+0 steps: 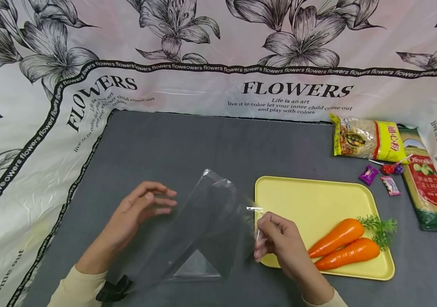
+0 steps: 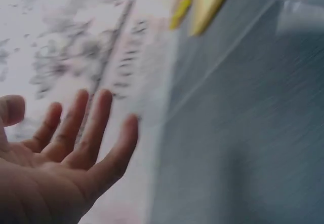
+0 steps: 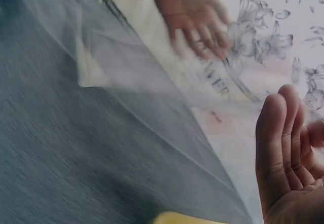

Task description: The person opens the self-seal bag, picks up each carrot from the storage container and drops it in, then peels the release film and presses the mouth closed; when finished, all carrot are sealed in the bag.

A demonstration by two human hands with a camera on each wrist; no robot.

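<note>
A clear plastic bag (image 1: 214, 221) hangs over the grey tabletop in the head view, slanting down from its upper corner. At its right edge, my right hand (image 1: 280, 243) pinches the film between thumb and fingers. My left hand (image 1: 138, 209) is to the left of the bag, fingers extended and slightly bent, holding nothing. In the left wrist view the same hand (image 2: 71, 158) shows spread fingers beside the blurred film. The right wrist view shows the right hand's fingers (image 3: 278, 143) at the side and the see-through bag (image 3: 136, 97) across the middle.
A yellow tray (image 1: 291, 196) lies under and beyond my right hand, with two orange carrots (image 1: 337, 236) on it. Behind it are a yellow noodle bag (image 1: 368, 138), a green-ended Olivoila packet (image 1: 427, 179), a lollipop (image 1: 387, 169) and wrapped candies (image 1: 368, 175). A flower-print sheet (image 1: 203, 89) borders the table.
</note>
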